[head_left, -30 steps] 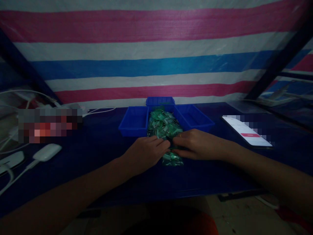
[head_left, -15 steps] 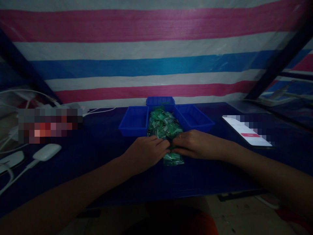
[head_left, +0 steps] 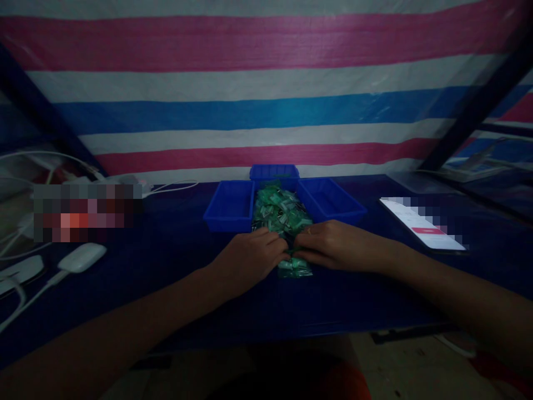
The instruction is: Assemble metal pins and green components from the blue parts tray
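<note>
My left hand (head_left: 254, 254) and my right hand (head_left: 328, 243) meet at the front of a pile of small green-tinted clear plastic packets (head_left: 280, 205). The fingers of each are closed in a pinch around a green plastic packet (head_left: 295, 268). Its lower part sticks out below my fingertips, just above the dark blue table. My fingers hide its upper part, and the dim light keeps me from making out what is inside. The pile lies between a blue left bin (head_left: 229, 222) and a blue right bin (head_left: 335, 213).
Another blue bin (head_left: 273, 171) stands behind the pile. A lit phone (head_left: 425, 228) lies on the right of the table (head_left: 266, 316). White cables and a white charger (head_left: 82, 258) are on the left, by a blurred-out area. A striped sheet (head_left: 266, 111) hangs behind.
Both hands keep nearly the same place and grip. The packet's lower edge sits slightly higher and nearer my fingers. The whole view has shifted a little.
</note>
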Motion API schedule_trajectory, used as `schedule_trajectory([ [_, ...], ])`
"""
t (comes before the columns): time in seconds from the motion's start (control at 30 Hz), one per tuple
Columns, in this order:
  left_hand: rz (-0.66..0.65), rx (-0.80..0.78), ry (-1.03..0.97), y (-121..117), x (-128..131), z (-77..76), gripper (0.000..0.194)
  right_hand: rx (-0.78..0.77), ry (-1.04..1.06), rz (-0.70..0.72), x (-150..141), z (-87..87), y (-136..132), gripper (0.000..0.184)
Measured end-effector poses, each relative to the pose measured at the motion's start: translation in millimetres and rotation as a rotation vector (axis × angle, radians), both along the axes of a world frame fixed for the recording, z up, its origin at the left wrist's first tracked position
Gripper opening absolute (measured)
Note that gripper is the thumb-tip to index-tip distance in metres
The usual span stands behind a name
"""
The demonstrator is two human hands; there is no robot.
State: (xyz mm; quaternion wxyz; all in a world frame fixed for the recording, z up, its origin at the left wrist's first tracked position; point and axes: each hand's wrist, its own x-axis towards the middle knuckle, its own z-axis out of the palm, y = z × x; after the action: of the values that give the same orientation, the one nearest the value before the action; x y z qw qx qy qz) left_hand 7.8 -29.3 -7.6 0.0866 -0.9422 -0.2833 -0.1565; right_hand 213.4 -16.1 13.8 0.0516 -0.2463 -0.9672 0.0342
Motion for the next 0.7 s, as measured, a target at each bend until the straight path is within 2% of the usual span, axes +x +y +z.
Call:
schedule_trajectory([
  [0.3, -0.065, 0.151, 0.053, 0.5, -3.3, -2.2, 0.02, -0.045, -0.022, -0.014, -2.8, 2.1, -2.0, 0.021],
  [0.5, -0.066, 0.138, 0.051, 1.3, -2.8, -2.5, 0.02, -0.04, -0.013, -0.001, -1.0, 0.7, -1.0, 0.022],
  [0.7, -0.016, 0.039, 0.016, 0.8, -1.4, 0.8, 0.015, 0.005, 0.006, -0.013, 1.5, -0.4, 2.1, 0.023],
])
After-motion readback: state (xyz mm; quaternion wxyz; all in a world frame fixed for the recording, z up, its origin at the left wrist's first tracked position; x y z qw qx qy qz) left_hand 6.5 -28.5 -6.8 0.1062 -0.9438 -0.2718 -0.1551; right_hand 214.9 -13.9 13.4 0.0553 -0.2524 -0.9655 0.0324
